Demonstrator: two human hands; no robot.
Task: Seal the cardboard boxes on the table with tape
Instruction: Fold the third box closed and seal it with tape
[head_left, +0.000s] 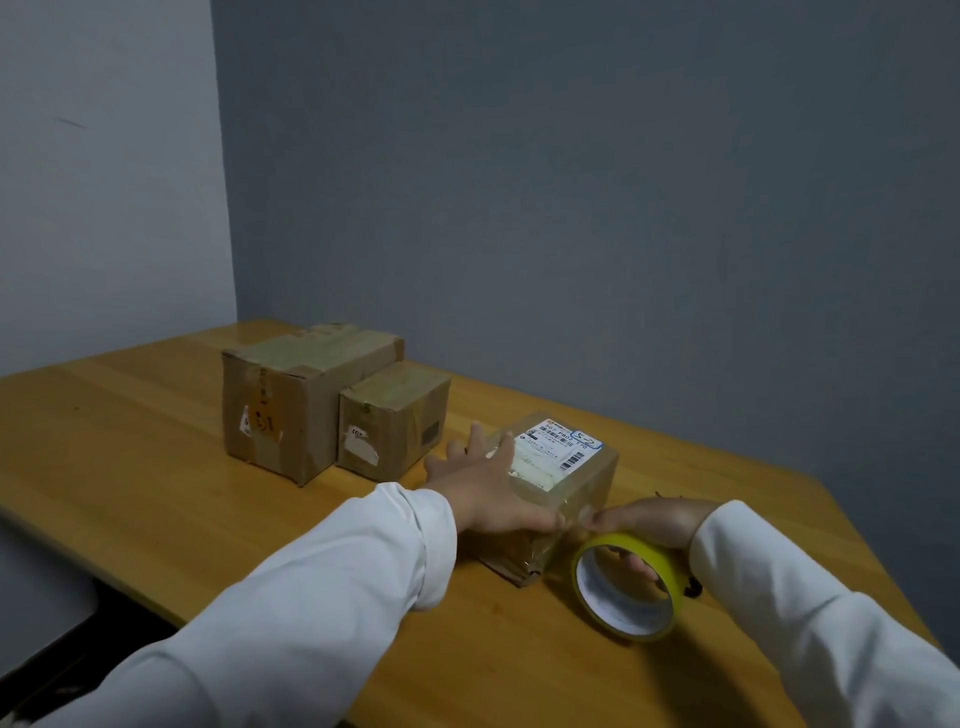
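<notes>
Three cardboard boxes are lying on the table; the nearest box is being pressed by the flat left hand, while the tape roll is being gripped by the right hand.

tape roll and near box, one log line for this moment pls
left hand: flat on near box | right hand: holds tape roll at box corner | far boxes: untouched
</notes>
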